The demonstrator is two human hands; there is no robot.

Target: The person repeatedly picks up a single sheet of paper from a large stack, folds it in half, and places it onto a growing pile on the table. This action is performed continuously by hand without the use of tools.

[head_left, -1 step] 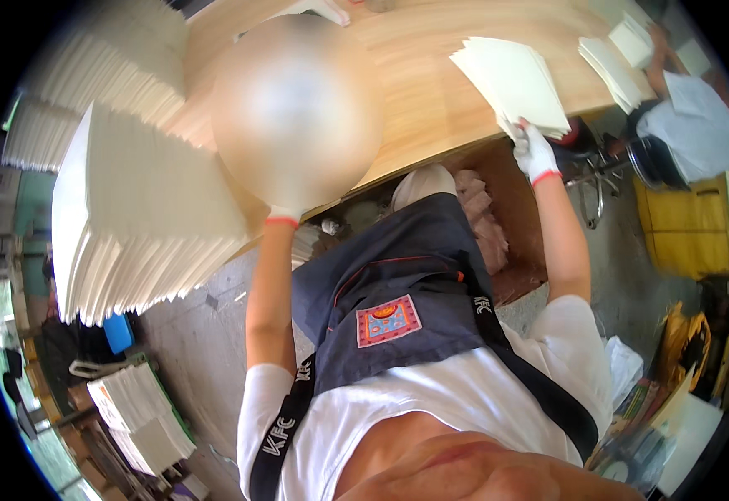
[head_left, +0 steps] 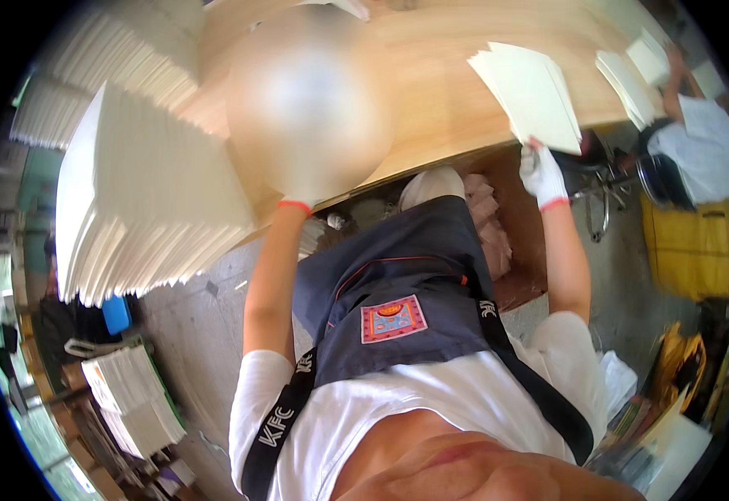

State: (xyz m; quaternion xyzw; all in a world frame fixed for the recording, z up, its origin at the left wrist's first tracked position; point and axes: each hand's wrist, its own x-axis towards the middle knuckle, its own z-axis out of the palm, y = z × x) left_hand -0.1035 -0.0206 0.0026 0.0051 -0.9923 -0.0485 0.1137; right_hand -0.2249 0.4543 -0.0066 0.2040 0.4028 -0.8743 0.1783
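Note:
My right hand (head_left: pixel 541 174), in a white glove with a red cuff, pinches the near left corner of a small stack of cream sheets (head_left: pixel 533 93). The sheets are slightly fanned and lie on the wooden table (head_left: pixel 435 92) at its near edge. My left hand (head_left: pixel 299 194) wears the same kind of glove and reaches over the table's near edge. A round blurred patch covers its fingers and whatever is under them, so its grip is hidden. The nearest thing to it on the left is a tall stack of cream sheets (head_left: pixel 160 167).
More stacked sheets (head_left: pixel 122 58) stand at the far left. On the right, a person in a light top (head_left: pixel 698 138) sits near smaller piles of sheets (head_left: pixel 627 88). A dark stool (head_left: pixel 665 177) and a yellow bag (head_left: pixel 688 250) are on that side. Pinkish material (head_left: pixel 488 221) lies below the table.
The whole view has shifted slightly, moving the table to the right. My right hand stays at the near corner of the sheets, its fingers bent closer in. The left hand remains over the table.

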